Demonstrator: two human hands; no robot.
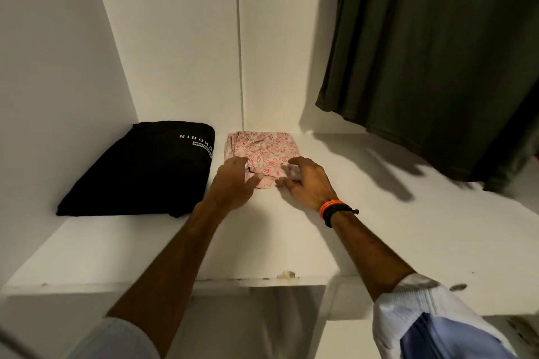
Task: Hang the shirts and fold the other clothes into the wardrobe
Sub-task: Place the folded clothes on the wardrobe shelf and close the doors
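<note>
Over on the far left of the wardrobe shelf (262,242) I'm seeing a folded black garment (140,169) with white lettering, sitting snug against the side wall and looking done. Just beside it, a bit further right, is a small folded pink floral piece (262,148), lying flat near the back wall with a narrow strip of bare shelf between the two. My left hand (233,183) is hovering over the floral piece's near left corner, fingers spread and loose, maybe brushing the cloth but not pinching anything as far as I can tell. My right hand (306,181), the one with the orange and black wristbands (335,208), is doing the same at the near right corner, open and relaxed, palm down, slightly blurred so I can't say if it's actually touching. So the hands are apart, one either side of the piece, neither clamped on it. My guess is I'm squaring the little bundle up on the shelf. To do that nicely I'd be pressing down flat with both palms instead of tugging an edge, since that thin fabric looks like it'll unfold if one corner gets dragged. I'd also be nudging it parallel to the black one and keeping that gap so the stacks aren't tangling. Off to the right a dark green garment (437,52) is hanging down, its hem close above the shelf, so I'd be keeping my right elbow low to avoid snagging it.
</note>
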